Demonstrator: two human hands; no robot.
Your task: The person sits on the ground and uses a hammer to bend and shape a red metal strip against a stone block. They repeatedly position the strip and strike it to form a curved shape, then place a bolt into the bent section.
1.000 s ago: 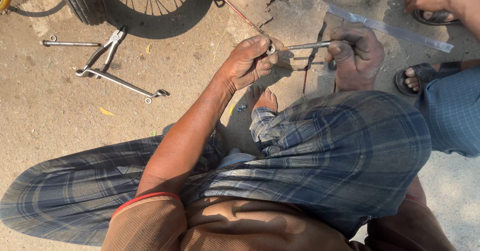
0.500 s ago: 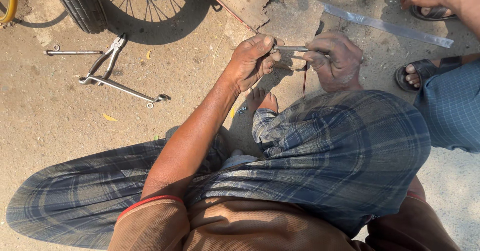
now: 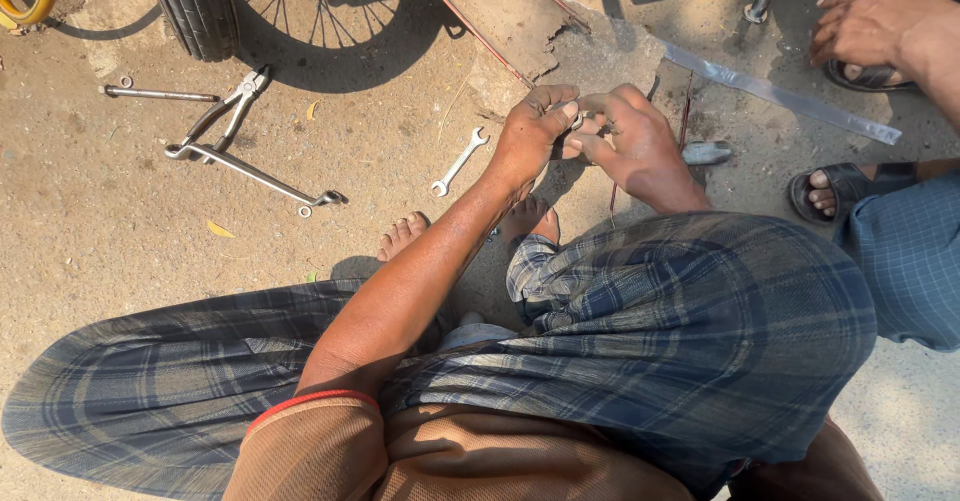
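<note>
Small metal piece (image 3: 578,121), shiny and mostly hidden, sits between both hands above the sandy ground (image 3: 120,231). The left hand (image 3: 530,136) has its grip pinching this piece from the left, and the right hand (image 3: 635,141) has its fingers pressed on it from the right. A small wrench (image 3: 458,161) lies just left of the hands. Further left lie pliers (image 3: 225,111) and a long bent wrench (image 3: 255,173), near a bicycle tyre (image 3: 190,6). Another person's hand (image 3: 865,26) rests at the top right.
</note>
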